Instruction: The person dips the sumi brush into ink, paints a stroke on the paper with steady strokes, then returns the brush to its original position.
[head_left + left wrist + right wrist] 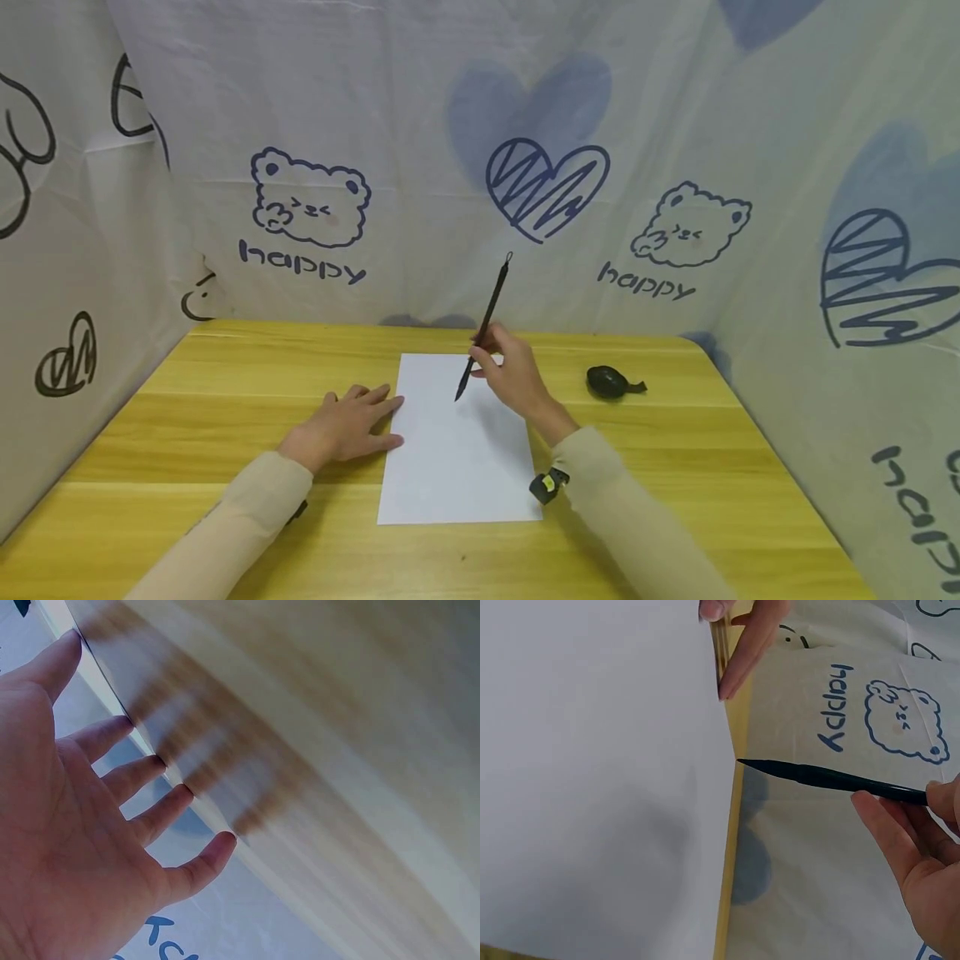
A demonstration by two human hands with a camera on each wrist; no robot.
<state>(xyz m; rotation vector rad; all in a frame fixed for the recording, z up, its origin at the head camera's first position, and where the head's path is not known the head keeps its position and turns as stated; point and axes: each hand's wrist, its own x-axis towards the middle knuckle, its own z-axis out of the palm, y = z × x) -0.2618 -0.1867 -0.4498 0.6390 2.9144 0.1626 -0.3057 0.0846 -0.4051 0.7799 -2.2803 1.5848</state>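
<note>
A white sheet of paper (459, 475) lies on the table, with no marks visible on it. My right hand (517, 373) pinches a black writing brush (491, 307), which has a small loop at its top end. In the right wrist view, the brush (829, 778) points its dark tip across the paper's far edge; the tip seems to hover above the sheet. On the left, my left hand (345, 427) lies palm down with fingers spread, fingertips at the paper's left edge. In the left wrist view, the fingers (150, 822) are straight and apart.
To the right of the paper sits a small black rounded object (606, 382) with a short tail; its kind is unclear. The yellow wood-grain table (675, 467) is bounded at the back and sides by a pale printed cloth (420, 275). A black wrist device (550, 485) is strapped on the right sleeve.
</note>
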